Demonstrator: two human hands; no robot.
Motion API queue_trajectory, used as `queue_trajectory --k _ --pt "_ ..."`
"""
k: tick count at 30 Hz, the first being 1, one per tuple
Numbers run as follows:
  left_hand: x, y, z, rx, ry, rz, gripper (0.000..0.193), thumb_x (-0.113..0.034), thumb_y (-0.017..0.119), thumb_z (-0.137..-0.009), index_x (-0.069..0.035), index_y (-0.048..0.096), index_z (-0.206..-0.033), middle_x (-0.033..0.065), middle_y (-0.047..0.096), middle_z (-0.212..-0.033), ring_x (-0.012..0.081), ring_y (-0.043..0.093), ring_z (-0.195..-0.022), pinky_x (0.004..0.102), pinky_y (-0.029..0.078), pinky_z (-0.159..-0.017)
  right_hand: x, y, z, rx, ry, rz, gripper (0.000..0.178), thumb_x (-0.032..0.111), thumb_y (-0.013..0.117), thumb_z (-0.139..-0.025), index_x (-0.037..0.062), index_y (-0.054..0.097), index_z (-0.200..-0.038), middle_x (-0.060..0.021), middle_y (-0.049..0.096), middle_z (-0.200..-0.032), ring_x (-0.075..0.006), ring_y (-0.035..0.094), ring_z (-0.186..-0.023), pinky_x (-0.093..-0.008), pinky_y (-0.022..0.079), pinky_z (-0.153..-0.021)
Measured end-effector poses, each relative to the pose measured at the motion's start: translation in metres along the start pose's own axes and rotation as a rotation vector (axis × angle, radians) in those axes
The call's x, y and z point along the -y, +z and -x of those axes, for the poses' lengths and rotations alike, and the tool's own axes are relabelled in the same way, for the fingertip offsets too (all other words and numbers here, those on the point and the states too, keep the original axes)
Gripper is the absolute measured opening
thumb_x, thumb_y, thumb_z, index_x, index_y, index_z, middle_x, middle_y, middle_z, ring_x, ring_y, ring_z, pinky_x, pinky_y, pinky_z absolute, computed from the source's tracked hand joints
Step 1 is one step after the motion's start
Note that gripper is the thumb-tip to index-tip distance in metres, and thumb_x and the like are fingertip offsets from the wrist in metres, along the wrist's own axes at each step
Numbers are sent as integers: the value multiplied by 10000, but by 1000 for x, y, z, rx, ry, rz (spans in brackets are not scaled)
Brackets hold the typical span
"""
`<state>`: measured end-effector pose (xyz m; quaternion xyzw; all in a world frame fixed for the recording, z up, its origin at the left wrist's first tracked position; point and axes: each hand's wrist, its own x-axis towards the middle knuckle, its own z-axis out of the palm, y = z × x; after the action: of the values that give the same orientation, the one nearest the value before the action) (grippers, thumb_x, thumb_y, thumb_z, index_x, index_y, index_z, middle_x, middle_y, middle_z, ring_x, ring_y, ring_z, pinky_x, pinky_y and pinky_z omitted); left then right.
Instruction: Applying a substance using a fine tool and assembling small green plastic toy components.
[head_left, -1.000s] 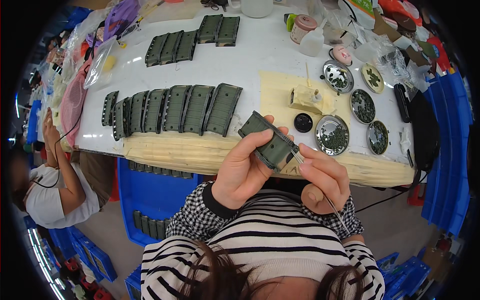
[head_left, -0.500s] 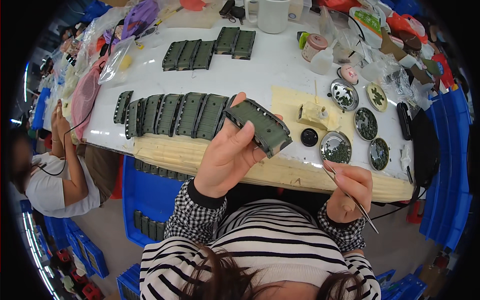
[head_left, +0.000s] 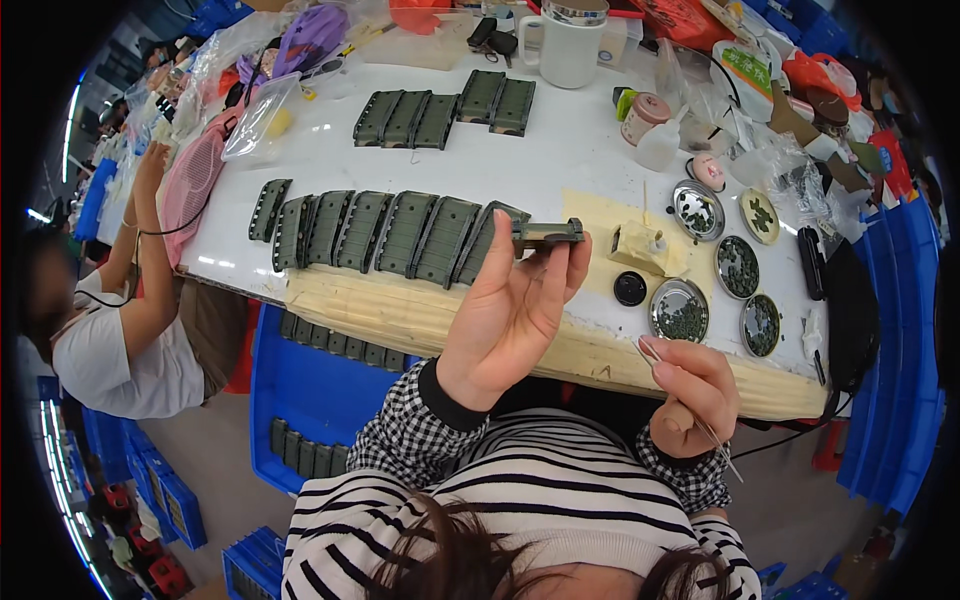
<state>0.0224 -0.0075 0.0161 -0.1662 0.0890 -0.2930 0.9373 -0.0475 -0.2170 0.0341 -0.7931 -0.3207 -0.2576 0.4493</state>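
My left hand (head_left: pixel 508 325) is closed on a dark green plastic panel (head_left: pixel 548 234), pinched between thumb and fingers and turned so that a narrow edge shows. My right hand (head_left: pixel 697 388) grips metal tweezers (head_left: pixel 722 452), their tips near the table's front edge. Just beyond those tips sits a round metal dish (head_left: pixel 680 312) with small dark green bits in it. To the left of the held panel, several similar green panels (head_left: pixel 391 230) stand in a leaning row along the table. Whether the tweezers hold anything is too small to tell.
More green panels (head_left: pixel 420 120) lie farther back. More dishes of bits (head_left: pixel 738 267) are at the right, beside a black lid (head_left: pixel 630 288) and a taped block (head_left: pixel 643 246). A blue crate (head_left: pixel 300 385) with panels is below the table. A co-worker (head_left: pixel 130 350) sits at left.
My left hand has turned the panel from its broad face to its edge. My right hand, still gripping the tweezers, has turned slightly. The whole view has shifted a little.
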Motion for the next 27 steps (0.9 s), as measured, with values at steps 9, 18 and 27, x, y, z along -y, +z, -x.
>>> queue_trajectory --k 9,18,27 --pt "3 -3 4 -41 106 -283 490 -281 567 -971 50 423 -1304 234 456 -1305 297 477 -1260 312 515 -1021 6 -2 -4 -11 82 -61 313 -10 642 -782 32 670 -1092 -167 665 -1059 -291 668 -954 -346 542 -817" --pt "12 2 21 -168 158 -1044 605 0 440 -933 -90 222 -1489 291 435 -1384 374 455 -1309 463 458 -1048 -51 -27 19 -115 504 207 98 72 608 -905 -3 670 -899 -95 655 -826 -244 584 -760 -323 440 -740" --pt "18 -9 18 -221 162 -1143 583 38 492 -933 -57 275 -1466 195 506 -1318 326 516 -1256 435 522 -962 -64 -21 20 -40 392 401 136 174 623 -908 62 680 -853 -64 650 -806 -259 560 -780 -362 394 -811"
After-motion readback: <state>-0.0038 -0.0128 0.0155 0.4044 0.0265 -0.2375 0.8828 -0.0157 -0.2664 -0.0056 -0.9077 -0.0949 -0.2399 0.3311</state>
